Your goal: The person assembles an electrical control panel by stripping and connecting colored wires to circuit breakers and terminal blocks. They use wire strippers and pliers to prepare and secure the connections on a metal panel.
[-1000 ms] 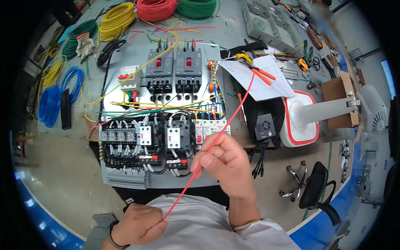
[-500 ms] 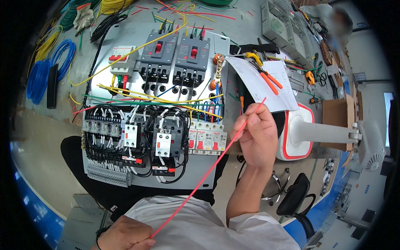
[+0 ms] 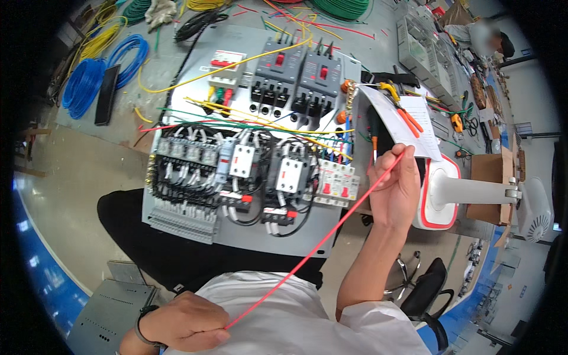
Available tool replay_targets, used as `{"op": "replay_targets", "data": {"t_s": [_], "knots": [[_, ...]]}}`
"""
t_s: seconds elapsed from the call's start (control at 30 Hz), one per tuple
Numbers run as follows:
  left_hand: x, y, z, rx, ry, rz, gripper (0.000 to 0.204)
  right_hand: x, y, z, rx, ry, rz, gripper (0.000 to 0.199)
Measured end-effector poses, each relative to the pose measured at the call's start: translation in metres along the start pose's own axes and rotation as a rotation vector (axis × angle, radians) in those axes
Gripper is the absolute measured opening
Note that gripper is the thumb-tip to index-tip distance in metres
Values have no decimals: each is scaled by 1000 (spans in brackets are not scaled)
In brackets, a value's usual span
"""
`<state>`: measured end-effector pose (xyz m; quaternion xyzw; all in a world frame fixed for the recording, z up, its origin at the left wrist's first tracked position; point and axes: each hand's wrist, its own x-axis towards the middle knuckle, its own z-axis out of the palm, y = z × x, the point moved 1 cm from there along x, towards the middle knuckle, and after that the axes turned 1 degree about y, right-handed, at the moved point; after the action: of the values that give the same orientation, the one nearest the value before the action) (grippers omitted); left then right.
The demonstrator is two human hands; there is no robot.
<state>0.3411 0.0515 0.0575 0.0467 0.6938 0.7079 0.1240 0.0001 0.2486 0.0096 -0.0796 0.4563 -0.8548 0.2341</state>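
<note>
A length of red wire [image 3: 313,248] stretches straight between my two hands, slanting up to the right across my white shirt and the panel's lower right corner. My left hand [image 3: 186,324], low in the view, is closed in a fist round its lower end. At the upper end my right hand [image 3: 395,180] pinches it between thumb and fingers, just right of the small breakers [image 3: 337,184]. Beyond lies the metal mounting panel [image 3: 284,242], carrying two large grey circuit breakers [image 3: 276,68], contactors [image 3: 290,174] with black wiring, and a terminal strip [image 3: 180,222]. Loose yellow, green and red wires lie across its middle.
Blue wire coils [image 3: 84,89] lie at the left. Orange-handled pliers [image 3: 408,122] rest on paper sheets [image 3: 423,112] right of the panel. A white and red stand [image 3: 438,192] stands beside my right hand. A cardboard box [image 3: 488,183] and an office chair [image 3: 425,287] are farther right.
The panel and bench have shifted right and slightly up in the view. Both hands still hold the red wire taut, and they also appear farther right.
</note>
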Motion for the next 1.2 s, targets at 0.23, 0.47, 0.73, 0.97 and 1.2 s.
{"op": "replay_targets", "data": {"t_s": [0.23, 0.47, 0.73, 0.97, 1.2], "knots": [[-25, -15, 2, -136, -51, 47, 28, -25, 12, 1, 56, -164, -53, 27], [-40, -26, 24, -191, 86, 197, 33, -25, 5, -8, 221, -173, -81, 25], [-41, -27, 37, -129, 142, 124, 37, -38, 14, 27, 162, -207, -80, 22], [-85, -20, -46, 188, 527, -57, 22, -58, 22, 28, 120, -273, -71, 22], [-188, -129, -259, 1034, 846, -915, 57, -60, 15, 26, 221, -282, -19, 25]]}}
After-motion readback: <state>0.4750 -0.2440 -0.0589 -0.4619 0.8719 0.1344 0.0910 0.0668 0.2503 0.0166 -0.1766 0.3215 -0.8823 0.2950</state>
